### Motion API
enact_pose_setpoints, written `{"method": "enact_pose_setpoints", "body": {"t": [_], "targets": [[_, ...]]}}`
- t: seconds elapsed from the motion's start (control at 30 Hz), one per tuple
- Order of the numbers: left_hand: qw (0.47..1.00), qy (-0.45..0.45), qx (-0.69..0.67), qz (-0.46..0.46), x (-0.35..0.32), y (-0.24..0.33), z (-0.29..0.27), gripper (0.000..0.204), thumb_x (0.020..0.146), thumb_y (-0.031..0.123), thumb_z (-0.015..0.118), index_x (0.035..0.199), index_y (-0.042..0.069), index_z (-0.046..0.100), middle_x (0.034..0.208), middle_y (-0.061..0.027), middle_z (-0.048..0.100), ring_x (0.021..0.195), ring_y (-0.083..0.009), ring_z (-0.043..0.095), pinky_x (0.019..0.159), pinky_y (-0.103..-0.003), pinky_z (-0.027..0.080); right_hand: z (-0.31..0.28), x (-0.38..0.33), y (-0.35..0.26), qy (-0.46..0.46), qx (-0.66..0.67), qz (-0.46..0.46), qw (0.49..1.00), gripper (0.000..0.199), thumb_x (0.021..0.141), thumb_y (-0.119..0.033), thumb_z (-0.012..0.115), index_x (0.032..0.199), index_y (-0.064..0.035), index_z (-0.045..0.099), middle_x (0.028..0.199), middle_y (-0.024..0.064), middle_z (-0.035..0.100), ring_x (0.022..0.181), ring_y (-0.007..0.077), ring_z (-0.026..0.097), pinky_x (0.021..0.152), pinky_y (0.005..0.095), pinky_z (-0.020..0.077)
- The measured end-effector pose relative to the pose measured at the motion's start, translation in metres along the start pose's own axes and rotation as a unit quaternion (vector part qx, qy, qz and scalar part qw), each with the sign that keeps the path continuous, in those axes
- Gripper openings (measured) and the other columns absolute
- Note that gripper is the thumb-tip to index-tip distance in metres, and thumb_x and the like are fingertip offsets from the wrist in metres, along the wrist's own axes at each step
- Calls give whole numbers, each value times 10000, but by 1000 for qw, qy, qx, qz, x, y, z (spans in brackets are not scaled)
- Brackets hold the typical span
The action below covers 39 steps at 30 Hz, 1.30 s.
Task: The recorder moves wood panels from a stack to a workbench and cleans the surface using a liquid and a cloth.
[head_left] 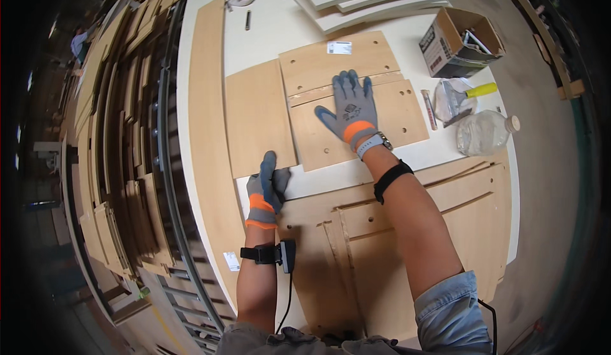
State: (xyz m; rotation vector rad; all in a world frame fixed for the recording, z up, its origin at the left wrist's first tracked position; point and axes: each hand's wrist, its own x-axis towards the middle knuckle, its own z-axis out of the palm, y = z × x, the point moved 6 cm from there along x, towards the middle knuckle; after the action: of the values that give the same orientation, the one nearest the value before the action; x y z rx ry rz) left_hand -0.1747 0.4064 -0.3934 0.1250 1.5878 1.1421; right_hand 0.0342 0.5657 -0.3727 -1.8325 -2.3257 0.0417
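In the head view, rests right gloved hand [351, 106] open and flat, with fingers spread, on the lower drilled wood-grain panel [401, 118], reaching with the fingertips over the seam onto the upper drilled panel [379, 52]. Holds left gloved hand [267, 183] well apart from the right, with fingers partly bent, at the near right corner of a plain wood-grain panel [258, 116]; cannot tell if clamped on its edge. Faces a white worktop [251, 46] bearing all 3 panels, with a long narrow board [205, 87] along its left side. Has, toward the far edge, a stack of white panels [375, 5]; at right, an open cardboard box [440, 52], a yellow-handled scraper [480, 90] and a clear plastic bottle [482, 133].
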Motion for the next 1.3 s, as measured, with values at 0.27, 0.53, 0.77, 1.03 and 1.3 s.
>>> {"method": "enact_pose_setpoints", "body": {"t": [0.27, 0.53, 0.77, 1.03, 1.3], "targets": [[752, 64, 534, 381, -17, 71, -4, 471, 871, 441, 605, 1057, 8, 594, 980, -152, 644, 837, -270, 613, 750, -390, 490, -1, -1, 4, -14, -38, 0, 999, 790, 896, -613, 348, 1443, -45, 295, 1516, 109, 262, 1425, 253, 168, 1161, 462, 46], [541, 15, 756, 368, 27, 47, 52, 770, 915, 571, 378, 1475, 68, 216, 1534, -185, 181, 1432, -363, 86, 1126, -545, 31, 3, -1, -2, -21, -35, -4, 999, 790, 898, -614, 345, 1444, -45, 294, 1512, 114, 270, 1421, 257, 177, 1159, 462, 59], [535, -7, 769, 350, 12, 45, 45, 959, 825, 669, 475, 1479, 41, 166, 1528, -237, 139, 1432, -381, 52, 1114, -571, 14, 3, 0, -1, -27, -50, 0, 998, 801, 893, -624, 336, 1443, -42, 294, 1505, 119, 279, 1418, 267, 181, 1159, 467, 64], [685, 153, 666, 253, 3, 53, 11, 965, 781, 612, 580, 1395, -63, 264, 1429, -306, 276, 1358, -433, 234, 1106, -485, 207, 2, 0, 1, -17, -42, 2, 999, 797, 892, -617, 344, 1436, -37, 302, 1501, 125, 281, 1416, 270, 182, 1158, 468, 73], [788, 117, 579, 172, 32, 80, -19, 731, 786, 550, 579, 1222, -24, 456, 1163, -267, 568, 1084, -410, 553, 926, -443, 444, -14, -35, -67, -88, -10, -153, 984, 824, 857, -649, 372, 1448, -81, 291, 1513, 104, 270, 1421, 335, 146, 1130, 550, 79]]}}
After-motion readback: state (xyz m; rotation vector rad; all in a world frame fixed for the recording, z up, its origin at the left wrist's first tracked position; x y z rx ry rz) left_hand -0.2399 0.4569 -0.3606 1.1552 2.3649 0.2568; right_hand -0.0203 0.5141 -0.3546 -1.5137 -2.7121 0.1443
